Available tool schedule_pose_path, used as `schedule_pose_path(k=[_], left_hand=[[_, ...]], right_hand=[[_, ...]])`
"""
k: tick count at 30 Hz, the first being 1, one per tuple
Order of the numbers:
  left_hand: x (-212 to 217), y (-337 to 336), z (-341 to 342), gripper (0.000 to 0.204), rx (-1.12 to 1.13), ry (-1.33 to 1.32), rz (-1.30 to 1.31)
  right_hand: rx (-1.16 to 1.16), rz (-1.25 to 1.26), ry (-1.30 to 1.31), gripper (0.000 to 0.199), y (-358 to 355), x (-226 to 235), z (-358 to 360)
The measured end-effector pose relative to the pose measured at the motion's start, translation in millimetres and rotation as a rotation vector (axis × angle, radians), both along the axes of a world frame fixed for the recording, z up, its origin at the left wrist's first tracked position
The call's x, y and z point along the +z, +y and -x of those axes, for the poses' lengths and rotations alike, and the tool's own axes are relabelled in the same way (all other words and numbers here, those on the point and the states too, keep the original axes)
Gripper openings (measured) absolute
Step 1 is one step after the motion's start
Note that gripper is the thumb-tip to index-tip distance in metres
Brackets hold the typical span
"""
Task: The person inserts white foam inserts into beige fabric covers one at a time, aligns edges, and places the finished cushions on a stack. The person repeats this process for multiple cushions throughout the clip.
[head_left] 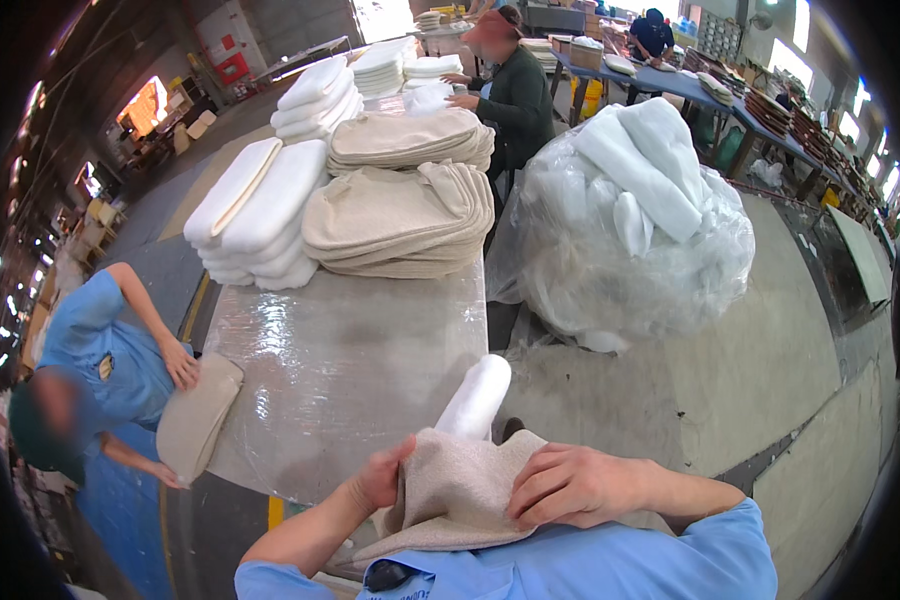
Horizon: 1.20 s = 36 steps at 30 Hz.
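Blue shirt nearest, both hands' grip pinches beige cloth (film-covered table, workshop beyond)

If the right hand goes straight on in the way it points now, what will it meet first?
The right hand points leftward, so first the beige cloth, which it is touching. Beyond that, the left hand seems roughly in line, though depth is unclear.

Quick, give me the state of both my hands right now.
Left hand: closed on the left edge of the beige cloth.
Right hand: closed on the same cloth, at its right side, fingers bent.
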<state>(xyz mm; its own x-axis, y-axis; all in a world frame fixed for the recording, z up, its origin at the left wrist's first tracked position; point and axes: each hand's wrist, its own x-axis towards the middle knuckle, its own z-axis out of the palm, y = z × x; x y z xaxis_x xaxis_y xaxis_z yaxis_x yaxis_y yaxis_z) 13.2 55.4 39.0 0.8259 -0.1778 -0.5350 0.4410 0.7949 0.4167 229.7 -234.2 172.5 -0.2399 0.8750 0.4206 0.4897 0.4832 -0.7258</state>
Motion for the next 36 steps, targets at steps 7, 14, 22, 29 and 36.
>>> schedule_pose_path(k=[7,14,22,29,36], left_hand=[[50,2,-81,0.045,-0.345,-0.106,-0.329],[117,-14,-113,0.017,-0.621,-0.391,-0.787],[130,-23,-115,0.018,-0.565,-0.464,-0.956],[132,-18,-106,0.019,-0.43,-0.327,-1.038],[112,-17,-113,0.018,-0.352,-0.279,-0.967]], right_hand=[[0.033,0.024,0.022,0.016,-1,-4,6],[-0.06,0.108,0.834,0.034,-14,-37,-67],[-0.018,0.77,1.188,0.035,61,-134,-25],[0.124,0.931,1.513,0.049,51,-161,-28],[0.181,0.996,1.689,0.049,38,-208,-10]])
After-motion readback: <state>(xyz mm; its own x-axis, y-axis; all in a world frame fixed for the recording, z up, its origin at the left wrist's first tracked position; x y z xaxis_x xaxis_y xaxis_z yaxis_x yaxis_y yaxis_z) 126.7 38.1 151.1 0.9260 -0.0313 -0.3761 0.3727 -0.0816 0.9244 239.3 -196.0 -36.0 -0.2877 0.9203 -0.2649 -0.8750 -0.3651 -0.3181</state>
